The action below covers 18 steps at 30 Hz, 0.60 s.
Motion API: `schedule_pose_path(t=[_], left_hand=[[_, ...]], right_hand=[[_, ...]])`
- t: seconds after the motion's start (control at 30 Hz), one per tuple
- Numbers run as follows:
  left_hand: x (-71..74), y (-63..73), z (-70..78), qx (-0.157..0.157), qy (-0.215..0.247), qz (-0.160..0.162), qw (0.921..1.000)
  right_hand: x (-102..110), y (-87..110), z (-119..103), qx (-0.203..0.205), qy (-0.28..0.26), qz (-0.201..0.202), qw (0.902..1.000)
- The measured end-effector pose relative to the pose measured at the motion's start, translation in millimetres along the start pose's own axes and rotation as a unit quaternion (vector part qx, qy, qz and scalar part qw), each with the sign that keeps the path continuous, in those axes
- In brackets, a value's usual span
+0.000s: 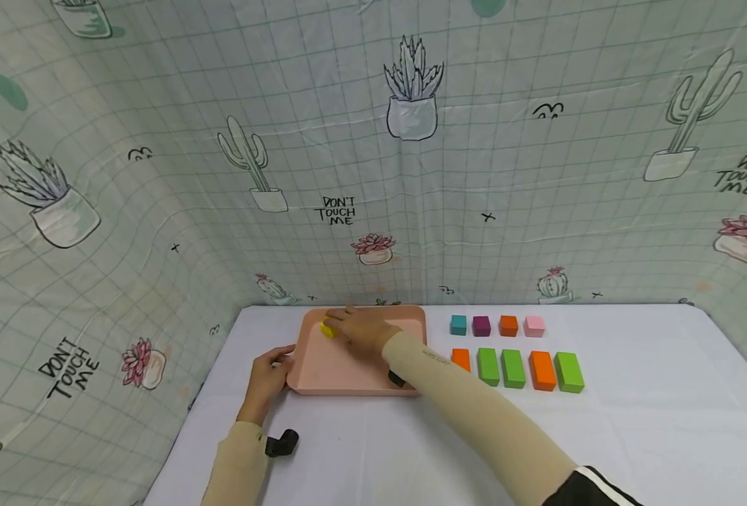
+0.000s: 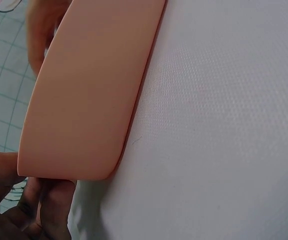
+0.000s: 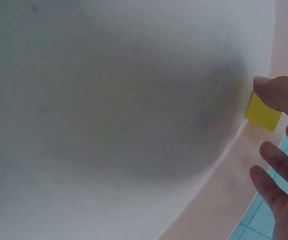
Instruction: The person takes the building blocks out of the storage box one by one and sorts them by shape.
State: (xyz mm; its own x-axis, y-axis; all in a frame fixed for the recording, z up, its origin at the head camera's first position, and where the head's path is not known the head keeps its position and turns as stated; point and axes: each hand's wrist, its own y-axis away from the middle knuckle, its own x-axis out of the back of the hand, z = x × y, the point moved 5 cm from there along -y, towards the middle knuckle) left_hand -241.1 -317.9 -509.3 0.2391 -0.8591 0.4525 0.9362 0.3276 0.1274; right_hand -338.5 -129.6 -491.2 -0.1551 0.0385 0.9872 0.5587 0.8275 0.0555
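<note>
A shallow pink tray lies on the white table. At its left side my left hand grips the wall; in the left wrist view the thumb lies at the rim and bent fingers sit against the outside. My right hand reaches over the tray to its far left corner. There it pinches a small yellow block, with the thumb across the block's face. Part of the yellow block is hidden by the hand in the head view.
Right of the tray stand small cubes in a back row: teal, purple, orange and pink. A front row holds longer green blocks and orange blocks; my right forearm partly covers the leftmost. Patterned cloth hangs behind the table.
</note>
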Motion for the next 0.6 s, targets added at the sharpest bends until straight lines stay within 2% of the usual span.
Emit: schedule_pose_path(t=[0.4,0.6], left_hand=[[-2.8,2.3,2.7,-0.006,0.007,-0.001,1.0000],[0.3,2.7,2.6,-0.011,0.010,0.002,0.9999]], right_hand=[[-0.9,-5.3,-0.7,0.018,0.001,-0.008,0.9998],[3.8,-10.7,-2.8,0.041,0.002,0.031,0.9987]])
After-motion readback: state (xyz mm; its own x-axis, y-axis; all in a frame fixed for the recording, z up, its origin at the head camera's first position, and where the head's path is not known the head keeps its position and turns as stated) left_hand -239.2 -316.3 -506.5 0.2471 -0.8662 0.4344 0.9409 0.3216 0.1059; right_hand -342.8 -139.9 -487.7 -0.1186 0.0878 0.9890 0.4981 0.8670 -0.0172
